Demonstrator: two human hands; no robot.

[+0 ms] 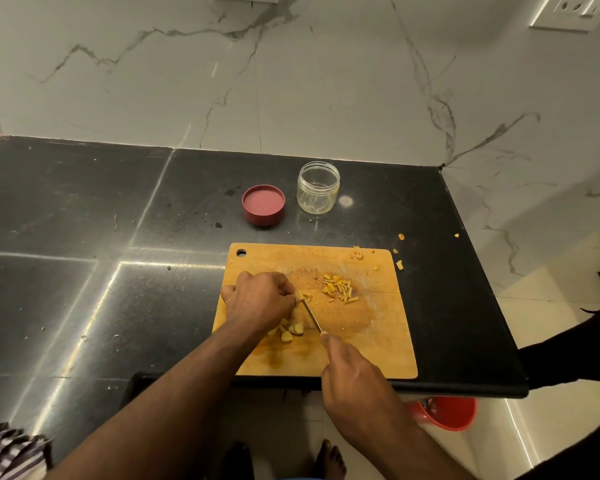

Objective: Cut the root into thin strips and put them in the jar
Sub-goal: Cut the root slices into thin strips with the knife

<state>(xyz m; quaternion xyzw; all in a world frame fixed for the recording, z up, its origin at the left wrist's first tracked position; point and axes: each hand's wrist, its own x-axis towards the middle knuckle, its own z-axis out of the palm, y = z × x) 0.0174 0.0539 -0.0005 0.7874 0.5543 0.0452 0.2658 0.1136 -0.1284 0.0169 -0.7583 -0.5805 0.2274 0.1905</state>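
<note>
A wooden cutting board (378, 341) lies on the black counter near its front edge. My left hand (257, 299) pinches a small yellow root piece (303, 295) on the board with curled fingers. My right hand (350, 372) grips a knife (311, 315) whose thin blade rests against that piece. A pile of thin yellow strips (340, 289) lies on the board to the right of the blade. Several uncut root chunks (291, 330) lie just below my left hand. The clear jar (318, 187) stands open behind the board, holding only a few yellow bits.
The jar's red lid (264, 204) lies upside down to the left of the jar. Peel scraps (399, 263) are scattered at the board's far right corner and on the counter. A red bucket (447, 414) stands on the floor below the counter edge. A checked cloth (7, 452) is at the lower left.
</note>
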